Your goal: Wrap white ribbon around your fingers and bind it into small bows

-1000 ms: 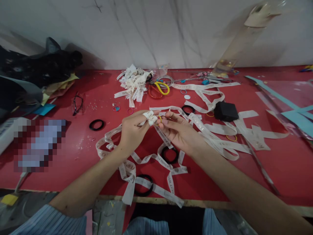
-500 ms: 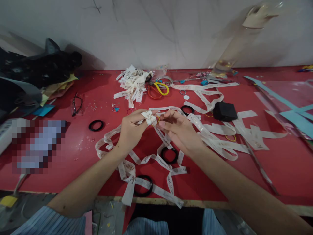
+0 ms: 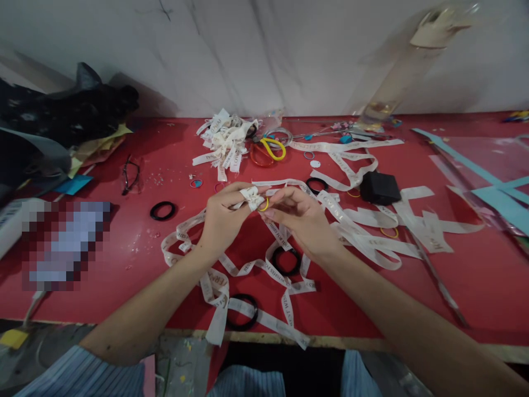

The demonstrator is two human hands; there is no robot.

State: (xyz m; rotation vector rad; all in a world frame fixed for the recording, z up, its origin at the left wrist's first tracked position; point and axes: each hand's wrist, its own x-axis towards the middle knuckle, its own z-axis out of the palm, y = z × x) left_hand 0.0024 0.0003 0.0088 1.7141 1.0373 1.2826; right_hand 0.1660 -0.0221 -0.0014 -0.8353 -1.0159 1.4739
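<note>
Over the middle of the red table, my left hand (image 3: 225, 212) is closed on a bunched white printed ribbon (image 3: 251, 197). Close beside it on the right, my right hand (image 3: 303, 220) pinches a small yellow rubber band (image 3: 263, 205) at the ribbon's end. Below both hands, loose lengths of printed ribbon (image 3: 256, 268) wind across the table. Black rings lie among them, one (image 3: 286, 261) under my right hand and another (image 3: 242, 312) near the front edge.
Behind my hands lie a ribbon pile (image 3: 225, 140) and yellow-handled scissors (image 3: 273, 149). A black box (image 3: 380, 188) stands on the right amid more ribbon. Glasses (image 3: 130, 175), a black ring (image 3: 162, 210) and a blurred-out phone-like slab (image 3: 70, 242) are on the left.
The yellow rubber band shows more plainly as a loop between my fingers. My right fingers have shifted slightly; both hands otherwise stay in place.
</note>
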